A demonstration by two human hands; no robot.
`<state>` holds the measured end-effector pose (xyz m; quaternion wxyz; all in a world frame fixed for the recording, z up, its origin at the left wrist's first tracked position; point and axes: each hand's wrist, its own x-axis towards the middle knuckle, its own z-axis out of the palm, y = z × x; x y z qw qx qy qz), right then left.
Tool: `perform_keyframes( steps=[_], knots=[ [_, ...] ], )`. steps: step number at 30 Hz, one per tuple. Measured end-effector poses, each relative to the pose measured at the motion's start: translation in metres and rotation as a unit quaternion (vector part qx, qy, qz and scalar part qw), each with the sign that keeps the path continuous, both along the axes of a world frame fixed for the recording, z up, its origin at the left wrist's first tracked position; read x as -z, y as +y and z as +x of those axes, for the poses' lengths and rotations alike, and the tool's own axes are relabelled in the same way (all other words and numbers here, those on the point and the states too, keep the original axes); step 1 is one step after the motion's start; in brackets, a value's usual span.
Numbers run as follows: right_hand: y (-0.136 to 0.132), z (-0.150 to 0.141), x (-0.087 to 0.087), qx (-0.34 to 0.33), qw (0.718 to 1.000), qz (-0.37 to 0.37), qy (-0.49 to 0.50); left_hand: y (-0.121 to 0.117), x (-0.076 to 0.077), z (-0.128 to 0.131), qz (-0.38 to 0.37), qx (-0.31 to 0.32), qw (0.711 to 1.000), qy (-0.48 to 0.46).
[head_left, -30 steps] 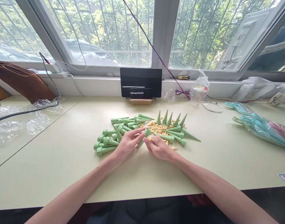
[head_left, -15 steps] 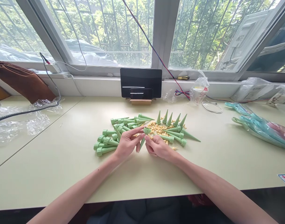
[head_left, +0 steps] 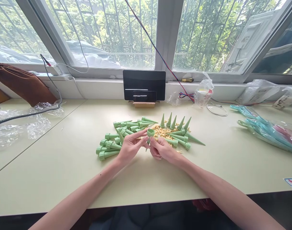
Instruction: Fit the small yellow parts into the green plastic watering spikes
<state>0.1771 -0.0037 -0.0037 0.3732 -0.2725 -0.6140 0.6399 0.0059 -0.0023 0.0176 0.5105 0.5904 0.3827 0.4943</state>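
My left hand (head_left: 131, 146) and my right hand (head_left: 161, 149) meet over the middle of the pale green table (head_left: 64, 153). Between their fingertips stands a green plastic cone spike (head_left: 150, 134), held nearly upright with its open round cap end up. Both hands pinch it. Just behind the hands lies a heap of small yellow pieces (head_left: 161, 131). A pile of lying green spikes (head_left: 117, 137) is at the left of the hands. Several spikes stand upright, tips up (head_left: 174, 122), behind the yellow pieces, and a few more lie at the right (head_left: 184, 140).
A dark tablet and phone on a wooden stand (head_left: 144, 87) lean at the window sill. Clear plastic wrap (head_left: 18, 124) and a brown bag (head_left: 23, 83) are at the left. Bagged blue tools (head_left: 267, 129) lie at the right, with a white cable coil (head_left: 217, 109) and small plastic bags behind.
The spike held between my hands has swung from slanting tip-down-left to nearly upright, cap opening up. Both hands shifted slightly up and closer together.
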Motion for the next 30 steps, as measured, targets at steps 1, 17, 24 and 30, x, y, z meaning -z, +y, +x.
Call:
perform_keyframes(
  steps=[1,17,24,30],
  knots=[
    [0.000,0.000,0.000,-0.003,1.000,-0.002,0.001,0.000,0.000,0.000,-0.001,0.004,1.000,-0.002],
    [-0.001,0.003,-0.005,-0.002,1.000,0.004,-0.025,0.001,-0.001,0.000,-0.004,0.020,1.000,-0.004],
    [0.003,0.005,-0.003,0.062,0.981,0.116,-0.143,0.001,-0.007,0.001,-0.036,0.029,0.999,-0.004],
    [0.005,0.005,-0.004,0.087,0.972,0.167,-0.140,0.000,-0.011,0.001,-0.029,0.030,0.999,0.003]
  ],
)
